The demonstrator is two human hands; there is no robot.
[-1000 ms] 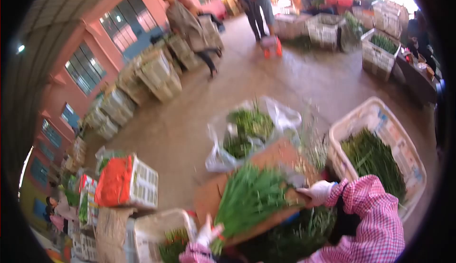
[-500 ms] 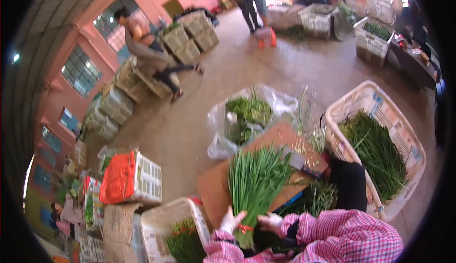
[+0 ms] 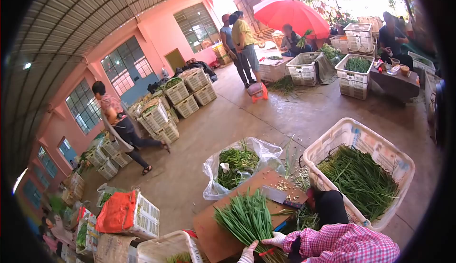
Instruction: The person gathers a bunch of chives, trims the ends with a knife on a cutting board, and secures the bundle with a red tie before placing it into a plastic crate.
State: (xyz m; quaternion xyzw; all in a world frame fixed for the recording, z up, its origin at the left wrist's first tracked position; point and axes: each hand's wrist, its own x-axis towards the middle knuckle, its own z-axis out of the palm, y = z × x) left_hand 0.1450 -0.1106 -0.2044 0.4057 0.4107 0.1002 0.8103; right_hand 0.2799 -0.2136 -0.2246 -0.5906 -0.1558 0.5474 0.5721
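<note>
A bundle of long green chives [image 3: 247,218] lies across the brown board [image 3: 209,232], its leafy ends pointing away from me. A red tie [image 3: 267,252] circles it near the stem end. My left hand [image 3: 248,253], in a whitish glove, is closed around the bundle's left side, partly cut off by the frame's lower edge. From the right, my right hand [image 3: 274,240], also gloved, grips the bundle just above the tie. A cleaver [image 3: 274,195] with a dark handle rests on the board beyond the chives, beside scattered pale trimmings [image 3: 283,185].
To the right stands a large white crate [image 3: 311,161] of loose greens. A clear plastic bag [image 3: 211,180] with trimmings sits beyond the board. Another crate [image 3: 156,246] is at lower left, near an orange-covered crate [image 3: 147,215]. A person [image 3: 126,125] walks at left; others stand farther back.
My view has tilted up, so the hands and board appear lower. My right hand has come onto the bundle near the tie. The walking person has moved on.
</note>
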